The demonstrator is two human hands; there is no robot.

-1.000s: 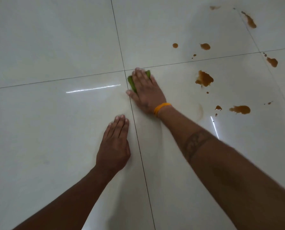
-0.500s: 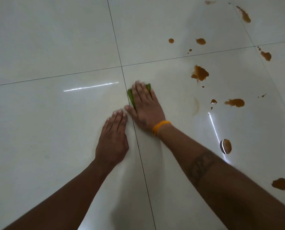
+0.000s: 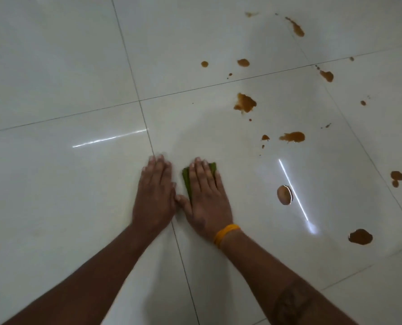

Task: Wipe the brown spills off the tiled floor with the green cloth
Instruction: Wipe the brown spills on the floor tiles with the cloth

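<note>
We see the right hand (image 3: 207,195) has dragged the green cloth (image 3: 187,181) back beside the flat, released left hand (image 3: 154,195), its grip pressing flat-fingered. Brown spills (image 3: 245,103) remain on the tiled floor (image 3: 54,66) (most untouched).

Floor (image 3: 54,66), left and far-left tiles: bare, open passage. Right tiles: brown spills (image 3: 245,103) scattered (largest blots well apart, gaps between). Near centre: left hand (image 3: 154,198) just beside right hand (image 3: 207,202), blocking.
</note>
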